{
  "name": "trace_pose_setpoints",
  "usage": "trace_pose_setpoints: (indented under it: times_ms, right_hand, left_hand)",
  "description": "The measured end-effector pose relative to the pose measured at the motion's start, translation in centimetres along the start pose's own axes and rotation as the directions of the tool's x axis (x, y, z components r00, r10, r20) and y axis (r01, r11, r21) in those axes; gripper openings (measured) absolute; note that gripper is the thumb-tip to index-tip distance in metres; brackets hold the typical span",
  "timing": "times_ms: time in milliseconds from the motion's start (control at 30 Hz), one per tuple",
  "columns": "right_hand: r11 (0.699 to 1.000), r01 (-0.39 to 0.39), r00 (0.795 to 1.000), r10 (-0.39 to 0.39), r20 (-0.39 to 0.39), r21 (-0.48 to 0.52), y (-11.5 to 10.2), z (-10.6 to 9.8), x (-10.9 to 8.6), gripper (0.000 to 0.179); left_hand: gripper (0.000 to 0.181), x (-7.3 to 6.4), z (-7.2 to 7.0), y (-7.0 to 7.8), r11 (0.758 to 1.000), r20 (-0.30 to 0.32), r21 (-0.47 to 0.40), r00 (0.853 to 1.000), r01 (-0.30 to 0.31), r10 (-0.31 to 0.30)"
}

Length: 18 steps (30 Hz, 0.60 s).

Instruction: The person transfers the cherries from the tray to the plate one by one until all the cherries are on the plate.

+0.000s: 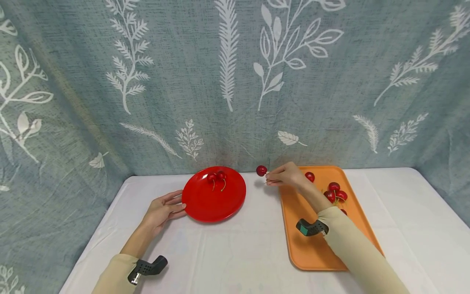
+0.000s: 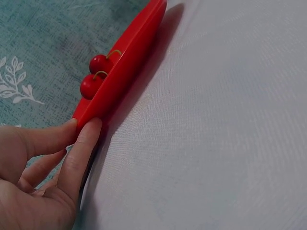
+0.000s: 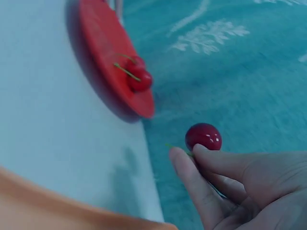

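Observation:
My left hand [image 1: 161, 213] pinches the near-left rim of a round red plate [image 1: 214, 210] between thumb and finger. On the plate's far part lie two red cherries with green stems, one of them a left cherry [image 1: 211, 177] and the other a right cherry [image 1: 221, 175]. Between the plate and the orange tray [image 1: 312, 253], my right hand [image 1: 288, 176] holds another cherry [image 3: 203, 136] above the table, fingertips and thumb pinching it at its stem. Several more cherries [image 1: 333, 186] lie in the tray, some partly hidden behind the right forearm.
A white cloth [image 1: 235, 257] covers the table. Behind it hangs a grey-green curtain [image 1: 205, 73] with white leaf prints, close to the table's back edge. The tray's raised rim runs beneath the right arm.

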State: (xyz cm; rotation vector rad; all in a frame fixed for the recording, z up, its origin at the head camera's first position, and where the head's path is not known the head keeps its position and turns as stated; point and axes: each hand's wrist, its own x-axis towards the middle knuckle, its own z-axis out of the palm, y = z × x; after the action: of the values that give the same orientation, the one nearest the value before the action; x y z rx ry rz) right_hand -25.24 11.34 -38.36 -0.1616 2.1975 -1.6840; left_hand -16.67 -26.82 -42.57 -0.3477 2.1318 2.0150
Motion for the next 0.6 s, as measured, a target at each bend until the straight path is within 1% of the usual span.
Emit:
trace_pose_setpoints:
  times_ms: [100,200,433,600]
  right_hand:
    - [1.0,0.02,1.0,-0.02,-0.004,-0.008,0.3,1.3,0.2,0.024]
    - [0.999,0.03,0.999,-0.03,-0.018,0.011,0.4,2.5,0.5,0.022]
    - [0.997,0.024,1.0,-0.024,-0.007,0.075,0.2,4.3,1.4,0.021]
    - [0.996,0.017,1.0,-0.017,-0.002,0.086,0.0,5.9,2.1,0.02]
  left_hand:
    - [0.062,0.1,0.0,-0.1,1.0,-0.001,0.003,1.0,-0.001,0.001]
    - [0.062,0.1,0.1,-0.2,1.0,-0.001,0.003,1.0,-0.003,0.003]
    - [0.062,0.1,0.1,-0.3,1.0,0.008,0.001,1.0,-0.012,0.012]
    - [0.061,0.1,0.1,-0.2,1.0,0.004,-0.004,1.0,-0.017,0.017]
